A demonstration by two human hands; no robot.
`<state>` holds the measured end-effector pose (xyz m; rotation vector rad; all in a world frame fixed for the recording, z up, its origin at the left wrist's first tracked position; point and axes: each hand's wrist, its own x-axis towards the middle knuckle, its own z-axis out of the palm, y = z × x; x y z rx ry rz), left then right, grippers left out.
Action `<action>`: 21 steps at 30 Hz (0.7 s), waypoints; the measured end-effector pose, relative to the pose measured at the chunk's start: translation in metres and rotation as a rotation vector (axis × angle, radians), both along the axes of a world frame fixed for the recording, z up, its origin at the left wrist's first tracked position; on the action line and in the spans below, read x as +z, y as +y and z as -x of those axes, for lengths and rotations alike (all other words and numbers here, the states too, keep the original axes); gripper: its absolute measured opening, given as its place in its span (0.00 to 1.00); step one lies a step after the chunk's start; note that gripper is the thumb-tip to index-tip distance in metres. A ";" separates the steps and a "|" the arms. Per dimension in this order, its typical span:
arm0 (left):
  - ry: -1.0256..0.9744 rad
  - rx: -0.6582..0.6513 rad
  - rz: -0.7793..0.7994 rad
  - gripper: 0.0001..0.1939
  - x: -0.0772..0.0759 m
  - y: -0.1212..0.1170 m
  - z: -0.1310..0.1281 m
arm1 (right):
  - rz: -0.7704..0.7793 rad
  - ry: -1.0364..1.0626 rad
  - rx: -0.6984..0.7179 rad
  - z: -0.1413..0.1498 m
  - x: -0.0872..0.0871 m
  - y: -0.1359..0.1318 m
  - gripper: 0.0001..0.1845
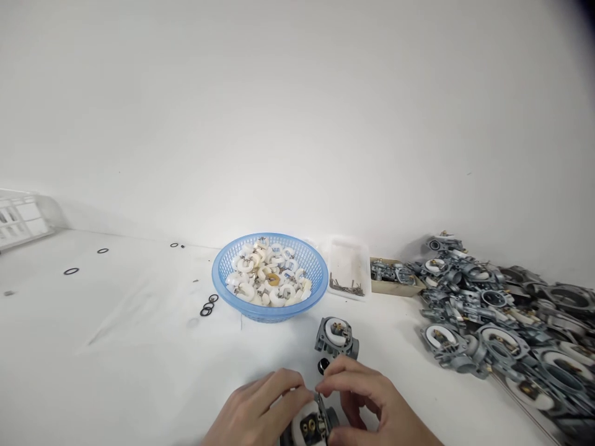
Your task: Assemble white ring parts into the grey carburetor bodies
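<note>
At the bottom of the head view a grey metal carburetor sits between my two hands, a white ring-shaped float and brass jets showing in its open side. My left hand is closed around its left side, fingers bent over the top edge. On the right, my right hand has its thumb and index finger curled against the carburetor; a thin metal piece shows below the index fingertip, too small to name. Just beyond stands a second carburetor with a white float, and a small black round part lies near it.
A blue basket holds many white floats. Beside it are a white tray with thin metal pins and a cardboard box of metal parts. Carburetors are heaped at right. Black rings lie left; a white rack stands far left.
</note>
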<state>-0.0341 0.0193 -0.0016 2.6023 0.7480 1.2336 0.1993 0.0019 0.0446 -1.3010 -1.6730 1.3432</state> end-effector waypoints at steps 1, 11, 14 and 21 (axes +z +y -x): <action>0.034 -0.007 0.026 0.20 0.006 -0.002 0.002 | 0.014 -0.023 0.005 0.001 0.005 0.000 0.16; 0.090 0.032 0.112 0.22 0.023 -0.013 0.006 | -0.028 -0.028 0.082 -0.001 0.008 0.002 0.17; 0.106 0.064 0.140 0.22 0.029 -0.018 0.007 | -0.022 -0.048 0.079 0.001 0.011 0.001 0.16; 0.130 0.050 0.181 0.22 0.033 -0.018 0.008 | -0.015 -0.024 0.092 0.003 0.009 0.001 0.18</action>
